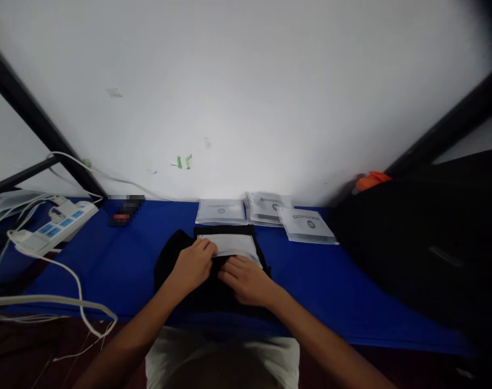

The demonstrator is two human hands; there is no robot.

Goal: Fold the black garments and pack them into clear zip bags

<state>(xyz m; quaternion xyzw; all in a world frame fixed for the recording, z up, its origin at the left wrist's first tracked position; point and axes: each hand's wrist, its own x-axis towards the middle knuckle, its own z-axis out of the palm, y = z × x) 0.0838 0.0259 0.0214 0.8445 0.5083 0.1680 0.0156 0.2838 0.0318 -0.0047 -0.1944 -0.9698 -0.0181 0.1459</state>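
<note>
A black cloth item (pixel 225 230), maybe a bag or folded garment, lies in front of me on a blue-covered table (pixel 306 292). On it, or partly inside it, sits a white zip pouch (pixel 233 243), its lower part hidden by black fabric. My left hand (pixel 192 265) is closed with curled fingers at the pouch's lower left, on the edge of the black fabric. Beside it, my right hand (pixel 246 279) is also closed, its fingers bent over the same fabric edge below the pouch. The fingertips of both hands are partly hidden.
Along the wall lie several frosted zip pouches (pixel 310 225) with printed logos. A white power strip (pixel 61 227) with cables stands at left, near a dark remote-like object (pixel 126 210). A large black bag or cloth (pixel 424 254) covers the right side, with something orange (pixel 373 180) behind it.
</note>
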